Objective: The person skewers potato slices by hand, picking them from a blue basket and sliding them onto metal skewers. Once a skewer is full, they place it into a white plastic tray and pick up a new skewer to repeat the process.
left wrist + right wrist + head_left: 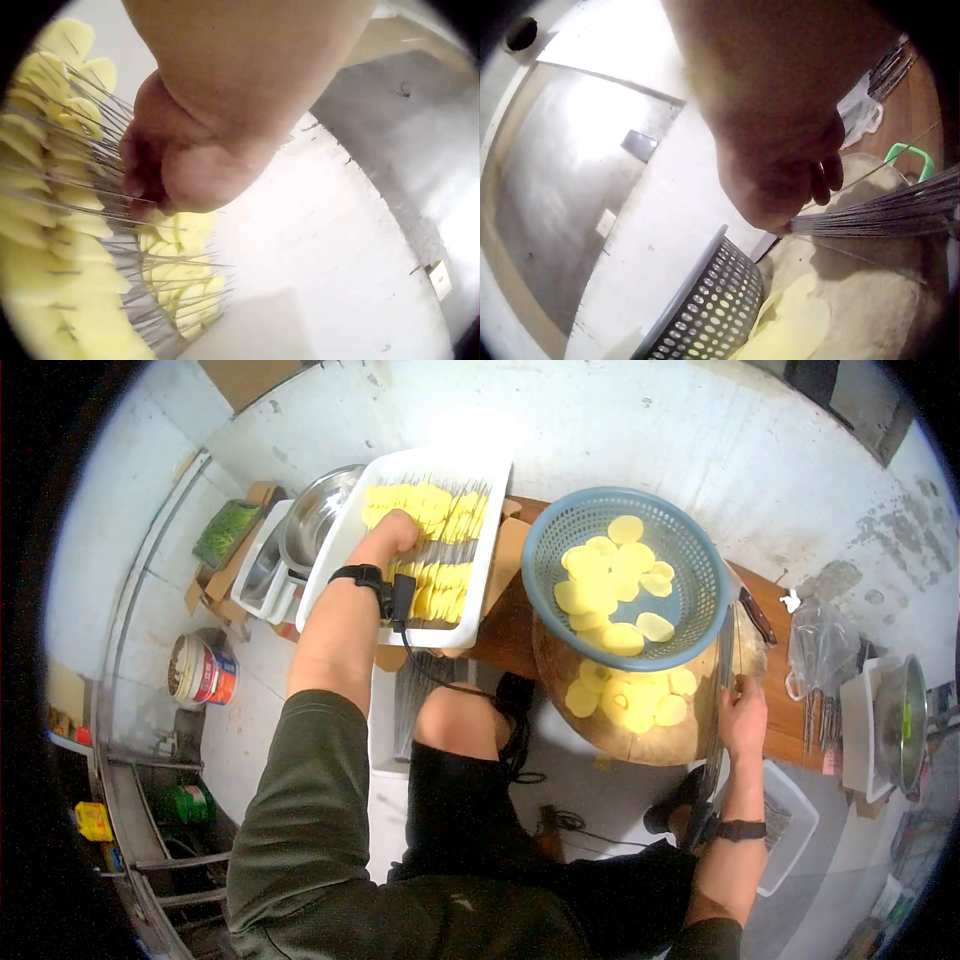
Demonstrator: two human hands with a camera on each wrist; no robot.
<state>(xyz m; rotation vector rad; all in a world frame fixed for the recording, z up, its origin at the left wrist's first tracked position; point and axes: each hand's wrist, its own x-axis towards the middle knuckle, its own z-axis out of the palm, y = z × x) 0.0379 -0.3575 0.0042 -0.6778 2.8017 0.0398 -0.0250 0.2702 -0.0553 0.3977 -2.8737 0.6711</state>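
Note:
My left hand is inside the white tray, over rows of thin yellow slices threaded on metal skewers. In the left wrist view this hand has its fingers curled round skewer ends, slices lying below and beside it. My right hand, at the right edge of the round wooden board, grips a bundle of bare skewers; in the right wrist view the bundle fans out from the hand. Loose slices lie on the board.
A blue perforated basket holding more slices stands at the board's back. Behind my right hand lie a knife and a plastic bag. Steel bowls stand left of the tray; a bucket is further left.

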